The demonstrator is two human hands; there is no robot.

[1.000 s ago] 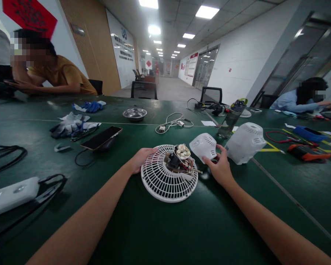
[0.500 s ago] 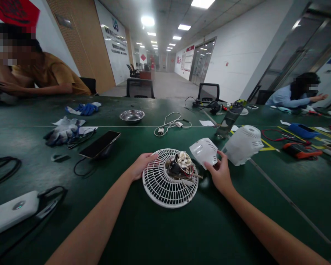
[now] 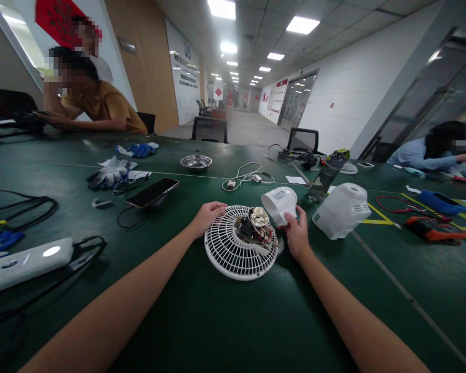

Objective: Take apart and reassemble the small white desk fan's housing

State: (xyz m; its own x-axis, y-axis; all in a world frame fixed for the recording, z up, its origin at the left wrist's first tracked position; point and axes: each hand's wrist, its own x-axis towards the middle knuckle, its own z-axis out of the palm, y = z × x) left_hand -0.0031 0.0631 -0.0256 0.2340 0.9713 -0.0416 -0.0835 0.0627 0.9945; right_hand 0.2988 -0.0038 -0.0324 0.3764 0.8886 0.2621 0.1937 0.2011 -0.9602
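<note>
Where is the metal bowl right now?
In the head view, the metal bowl sits on the table's far side, left of centre, between the blue-and-white glove and the coiled white cable.

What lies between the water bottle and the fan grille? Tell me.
The white plastic cover, gripped in the right hand, is between the water bottle and the fan grille. The head view shows this.
</note>
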